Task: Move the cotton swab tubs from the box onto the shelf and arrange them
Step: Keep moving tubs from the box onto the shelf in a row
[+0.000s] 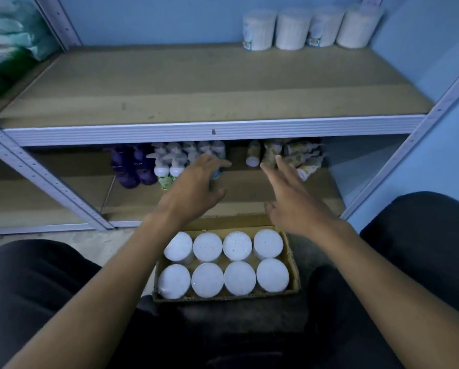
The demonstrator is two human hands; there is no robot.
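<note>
A brown cardboard box (292, 259) on the floor between my knees holds several round white cotton swab tubs (209, 278) in two rows. Several more tubs (292, 29) stand in a row at the back right of the upper shelf (196, 83). My left hand (196, 187) hovers above the box's far edge, empty, fingers spread. My right hand (292, 198) hangs beside it, just as empty, fingers apart and pointing at the shelf. Neither hand touches a tub.
On the lower shelf stand purple bottles (132, 166), white pump bottles (169, 166) and small tipped bottles (297, 158). Green plastic bags (7, 46) fill the upper shelf's left end. Metal uprights (42, 177) frame the shelf. My dark-clad knees flank the box.
</note>
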